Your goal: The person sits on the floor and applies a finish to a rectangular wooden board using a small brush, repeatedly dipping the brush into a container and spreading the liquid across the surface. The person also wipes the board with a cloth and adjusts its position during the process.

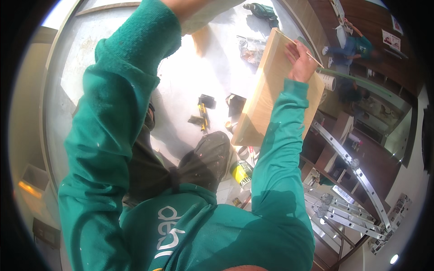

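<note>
My right hand (300, 58) rests on the upper edge of a light wooden board (266, 97) that stands tilted in front of me. Its fingers pinch a thin pale stick (313, 57), which lies across the board's top corner. My left arm, in a green sleeve, reaches up to the top edge of the picture. Only the wrist of my left hand (177, 5) shows there, against a pale panel (209, 17); the fingers are cut off. My dark-trousered knee (205, 158) is below the board.
Black and yellow hand tools (203, 113) lie on the white floor. A teal power drill (262, 11) is at the top, a yellow-labelled can (242, 174) by my knee. An aluminium ladder (348, 189) stands right. Another person in green (357, 47) crouches far right.
</note>
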Demonstrator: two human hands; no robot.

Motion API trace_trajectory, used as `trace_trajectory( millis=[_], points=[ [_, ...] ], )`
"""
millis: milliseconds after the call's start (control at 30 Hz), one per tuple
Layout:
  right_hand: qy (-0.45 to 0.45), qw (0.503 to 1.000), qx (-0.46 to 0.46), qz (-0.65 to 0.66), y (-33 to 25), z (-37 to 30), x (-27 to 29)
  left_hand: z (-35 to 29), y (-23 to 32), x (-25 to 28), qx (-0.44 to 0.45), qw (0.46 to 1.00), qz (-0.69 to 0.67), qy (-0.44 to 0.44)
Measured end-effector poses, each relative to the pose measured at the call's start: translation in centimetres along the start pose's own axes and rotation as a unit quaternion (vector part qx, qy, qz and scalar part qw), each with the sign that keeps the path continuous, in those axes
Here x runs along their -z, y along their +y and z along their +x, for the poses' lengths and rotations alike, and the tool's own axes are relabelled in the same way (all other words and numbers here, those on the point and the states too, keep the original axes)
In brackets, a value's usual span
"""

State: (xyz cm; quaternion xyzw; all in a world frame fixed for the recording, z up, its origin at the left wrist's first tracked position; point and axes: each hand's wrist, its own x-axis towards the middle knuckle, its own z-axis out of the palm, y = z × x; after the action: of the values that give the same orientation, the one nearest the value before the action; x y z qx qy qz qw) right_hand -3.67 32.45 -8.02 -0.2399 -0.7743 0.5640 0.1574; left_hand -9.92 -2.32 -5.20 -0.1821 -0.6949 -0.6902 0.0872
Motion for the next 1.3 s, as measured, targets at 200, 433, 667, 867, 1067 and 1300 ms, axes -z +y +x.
trace_trajectory(
  millis=[200,433,667,867,1067,1300],
  points=[
    [-0.001,0.999,0.024,-0.039,0.1,0.5,-0.6,0.0,0.2,-0.1,-0.004,1.0,-0.001,0.0],
    [0.007,0.998,0.021,-0.05,-0.7,-0.8,0.5,0.0,0.3,-0.2,-0.005,1.0,0.0,0.001],
    [-0.002,0.995,0.042,-0.086,0.1,-0.4,0.5,0.1,0.3,-0.4,-0.008,1.0,-0.004,0.002],
    [-0.028,0.991,0.04,-0.124,-1.9,-1.5,0.7,0.0,0.4,-0.3,-0.006,1.0,-0.001,0.004],
    [-0.031,0.982,0.066,-0.175,-2.5,1.3,-0.6,0.1,0.7,-0.7,-0.008,1.0,-0.011,0.003],
    [-0.017,0.978,0.122,-0.17,-1.3,0.9,-1.1,0.1,0.5,-0.3,-0.004,1.0,-0.006,0.009]
  ],
)
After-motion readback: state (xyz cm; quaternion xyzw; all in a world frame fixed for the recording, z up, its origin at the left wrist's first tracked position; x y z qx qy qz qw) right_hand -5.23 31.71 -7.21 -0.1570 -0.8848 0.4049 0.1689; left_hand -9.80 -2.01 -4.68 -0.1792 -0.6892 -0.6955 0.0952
